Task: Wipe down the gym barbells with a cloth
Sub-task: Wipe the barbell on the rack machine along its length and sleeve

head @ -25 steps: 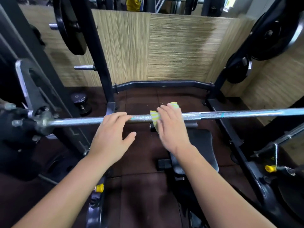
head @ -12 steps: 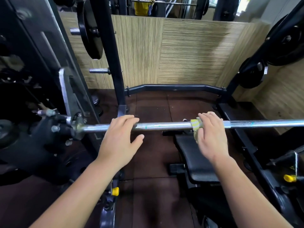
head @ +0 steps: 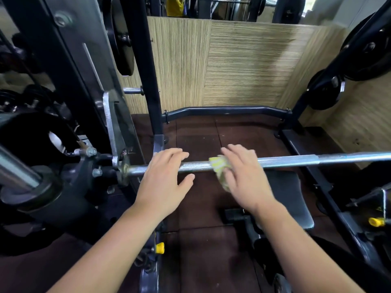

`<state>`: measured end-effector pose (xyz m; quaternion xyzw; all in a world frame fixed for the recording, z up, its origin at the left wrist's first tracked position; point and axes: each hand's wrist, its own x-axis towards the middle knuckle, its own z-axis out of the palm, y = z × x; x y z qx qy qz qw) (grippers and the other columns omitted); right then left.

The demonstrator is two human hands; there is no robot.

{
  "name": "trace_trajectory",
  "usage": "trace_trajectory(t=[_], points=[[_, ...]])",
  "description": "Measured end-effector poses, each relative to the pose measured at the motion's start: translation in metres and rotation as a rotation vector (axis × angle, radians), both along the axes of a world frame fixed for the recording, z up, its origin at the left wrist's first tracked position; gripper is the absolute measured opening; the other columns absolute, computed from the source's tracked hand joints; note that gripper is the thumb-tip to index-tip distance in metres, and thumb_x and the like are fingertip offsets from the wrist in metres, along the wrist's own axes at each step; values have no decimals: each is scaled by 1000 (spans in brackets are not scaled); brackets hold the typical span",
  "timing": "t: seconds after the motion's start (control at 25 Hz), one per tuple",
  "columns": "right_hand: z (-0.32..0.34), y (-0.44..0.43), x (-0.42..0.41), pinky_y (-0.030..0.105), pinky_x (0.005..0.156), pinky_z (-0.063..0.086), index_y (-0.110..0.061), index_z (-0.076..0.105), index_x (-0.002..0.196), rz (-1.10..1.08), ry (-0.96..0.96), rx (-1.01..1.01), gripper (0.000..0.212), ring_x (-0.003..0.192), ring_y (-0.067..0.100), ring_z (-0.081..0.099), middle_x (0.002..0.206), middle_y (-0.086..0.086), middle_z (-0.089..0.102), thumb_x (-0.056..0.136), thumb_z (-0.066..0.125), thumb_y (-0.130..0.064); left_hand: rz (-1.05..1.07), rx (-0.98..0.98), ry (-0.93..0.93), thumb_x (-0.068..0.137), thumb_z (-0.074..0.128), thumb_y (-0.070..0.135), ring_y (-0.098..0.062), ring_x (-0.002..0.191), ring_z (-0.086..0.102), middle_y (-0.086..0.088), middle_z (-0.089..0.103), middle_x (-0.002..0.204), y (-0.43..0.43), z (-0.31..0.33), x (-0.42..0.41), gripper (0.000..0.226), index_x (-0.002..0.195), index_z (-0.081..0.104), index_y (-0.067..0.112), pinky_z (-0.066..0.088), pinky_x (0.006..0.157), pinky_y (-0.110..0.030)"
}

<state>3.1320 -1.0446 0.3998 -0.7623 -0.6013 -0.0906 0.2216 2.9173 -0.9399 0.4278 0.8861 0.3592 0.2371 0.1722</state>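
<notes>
Wiping step in hand: cloth pressed around barbell by right hand, fingers curled over shaft; left hand laid on bar, thumb apart, not clamped. Bar held across rack, bench beneath. Next called for, likely: cloth slid along unwiped knurl

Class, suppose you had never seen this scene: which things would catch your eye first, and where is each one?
The shiny barbell crosses the middle of the view from side to side. Two bare hands lie on it: the left hand rests open on the bar, and the right hand presses a yellow-striped cloth around it. Black weight plates hang on the rack at upper right, before a pale wood-grain wall.
</notes>
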Motion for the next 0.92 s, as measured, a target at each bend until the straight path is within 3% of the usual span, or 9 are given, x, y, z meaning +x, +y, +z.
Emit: trace_trajectory(t=[0.12,0.2,0.32,0.48,0.6,0.68,0.8,0.92], points=[[-5,-30,40,55,118,23,-11,52,140,-228,48,8,52,142,34,35,149,11,45,90,44,-21,-10,-8,4,88,61,42,-8,131,36,14,46,139,4,-1,-5,50,134,52,26,34,112,-36],[-8,-29,34,60,116,26,-8,55,136,-249,54,45,49,140,36,36,144,13,48,89,42,-17,-8,-12,9,88,62,41,-9,131,36,14,47,138,6,-3,-12,50,134,52,26,34,113,-38],[-6,1,-16,61,112,28,-6,59,129,-139,57,87,47,134,37,42,135,12,54,88,42,-18,6,-20,10,88,62,41,-8,131,36,15,47,137,7,-6,-20,50,134,52,26,35,112,-36],[-13,42,-91,55,119,23,-8,52,140,60,9,21,50,140,33,37,143,9,51,92,43,-21,35,-20,18,85,65,41,-7,130,37,16,47,137,8,-7,-28,50,133,53,28,37,109,-31],[-9,37,-72,52,116,26,-13,51,141,91,-114,-9,47,138,32,40,142,7,52,95,49,-21,39,-25,20,86,64,41,-6,130,37,17,47,136,7,-7,-28,50,132,53,29,36,111,-32],[-8,13,-28,52,110,27,-15,53,139,-10,-175,-11,45,133,34,43,139,7,53,95,48,-24,37,-35,15,87,63,41,-6,131,36,17,46,137,4,-7,-29,50,134,52,29,35,112,-34],[-10,-31,37,57,113,27,-18,54,138,-258,-100,19,43,137,34,39,142,8,51,99,39,-30,40,-48,4,86,62,40,-6,132,36,18,45,138,1,-8,-32,49,133,52,29,36,112,-37],[-15,-27,32,60,114,27,-13,59,132,-318,-16,83,40,138,36,37,138,10,53,98,41,-23,63,-55,3,86,62,40,-6,132,36,18,45,138,0,-9,-38,49,133,52,29,35,113,-40]])
